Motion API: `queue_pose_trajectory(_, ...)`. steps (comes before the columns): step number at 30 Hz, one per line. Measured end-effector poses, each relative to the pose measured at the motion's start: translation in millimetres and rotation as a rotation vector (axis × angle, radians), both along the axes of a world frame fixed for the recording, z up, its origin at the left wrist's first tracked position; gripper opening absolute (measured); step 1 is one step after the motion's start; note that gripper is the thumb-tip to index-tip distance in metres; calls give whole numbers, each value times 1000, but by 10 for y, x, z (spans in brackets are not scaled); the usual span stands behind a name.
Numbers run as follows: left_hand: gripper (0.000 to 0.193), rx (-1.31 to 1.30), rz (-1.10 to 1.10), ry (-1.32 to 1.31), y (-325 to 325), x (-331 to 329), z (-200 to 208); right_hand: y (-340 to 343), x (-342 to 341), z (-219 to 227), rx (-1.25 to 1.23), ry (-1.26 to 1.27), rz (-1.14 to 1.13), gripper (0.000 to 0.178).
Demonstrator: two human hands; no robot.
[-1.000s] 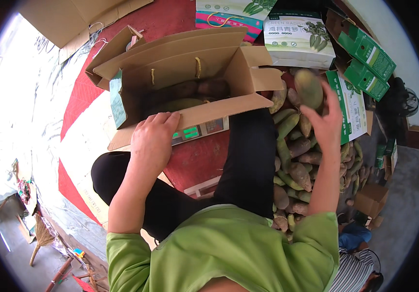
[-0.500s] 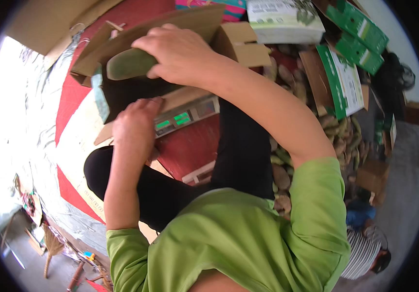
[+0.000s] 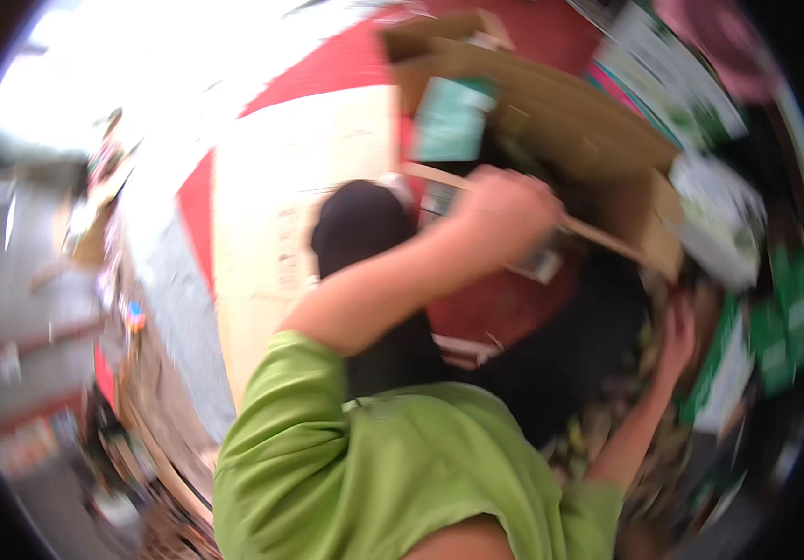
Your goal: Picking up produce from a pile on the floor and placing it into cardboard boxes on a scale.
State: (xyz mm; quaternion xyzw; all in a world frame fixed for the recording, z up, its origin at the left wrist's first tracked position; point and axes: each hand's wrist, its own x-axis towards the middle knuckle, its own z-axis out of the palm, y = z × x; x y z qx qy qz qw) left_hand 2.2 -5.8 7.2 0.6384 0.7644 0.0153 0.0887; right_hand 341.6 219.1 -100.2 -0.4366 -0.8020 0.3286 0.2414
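Note:
An open cardboard box [image 3: 570, 112] stands on a scale [image 3: 537, 264] in front of me, mostly covering it. My left hand [image 3: 512, 213] is on the near edge of the box, its fingers curled around the rim, blurred. A pale green card-like piece [image 3: 451, 121] sticks up at the box's left end. To the right of the box my right hand [image 3: 677, 329] reaches out over a pile of brownish-green produce [image 3: 598, 425]. Its fingers look stretched out, with nothing visible in them. What lies inside the box is dark and smeared.
A flattened cardboard sheet [image 3: 267, 233] lies to the left on red cloth [image 3: 327, 70]. Green-and-white cartons [image 3: 719, 364] stand at right, beside a white package [image 3: 719, 219]. Something pink [image 3: 719, 47] is at the far right. My knee [image 3: 360, 224] is close to the box.
My right hand has left the box without the oval green piece it held, moving right to the pile. My left hand has slid right along the box's near edge. The view has turned leftward.

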Motion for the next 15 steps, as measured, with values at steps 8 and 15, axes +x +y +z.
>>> queue_pose_trajectory(8, 12, 537, 51, 41, 26, 195, -328, 150, -610, -2017, -128, -87, 442, 33)
queue_pose_trajectory(15, 22, 566, 27, -53, 57, 135, -175, 953, -2326, -2770, -225, -95, 607, 34)
